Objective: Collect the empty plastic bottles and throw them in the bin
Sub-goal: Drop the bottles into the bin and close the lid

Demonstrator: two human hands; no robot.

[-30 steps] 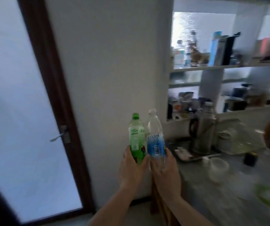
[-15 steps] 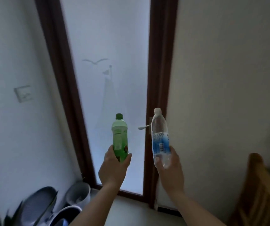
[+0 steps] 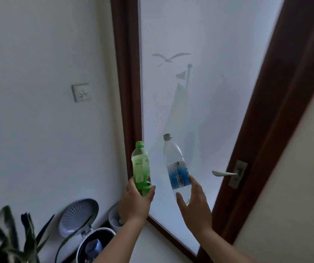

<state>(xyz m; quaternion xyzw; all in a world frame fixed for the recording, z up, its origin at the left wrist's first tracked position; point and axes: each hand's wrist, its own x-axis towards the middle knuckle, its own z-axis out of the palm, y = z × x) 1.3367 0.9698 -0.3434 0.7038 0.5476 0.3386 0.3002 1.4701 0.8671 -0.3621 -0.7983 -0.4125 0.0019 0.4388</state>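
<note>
Left hand (image 3: pixel 135 204) wrapped around base of green bottle (image 3: pixel 140 168), upright. Right hand (image 3: pixel 195 203) loosely curled on lower end of clear bottle (image 3: pixel 177 171), fingers partly spread, tilted toward 11 o'clock.

Risk: loose right grip lets clear bottle slip; plant leaves (image 3: pixel 29 236) may deflect drop into open pedal bin (image 3: pixel 93 243) at 7 o'clock.

Count: 2 bottles, 2 hands, 1 open bin, 1 small pail (image 3: pixel 114 217).

The green plastic bottle (image 3: pixel 140 168) has a green cap and a pale green label; it is held near upright by its base, just left of the clear bottle (image 3: pixel 177 168), the two apart. The clear bottle has a grey cap and a blue-and-white label with a barcode; it tilts slightly left at the top. The bin (image 3: pixel 95 244), lid (image 3: pixel 78 215) raised, stands on the floor below and left of the green bottle.
</note>
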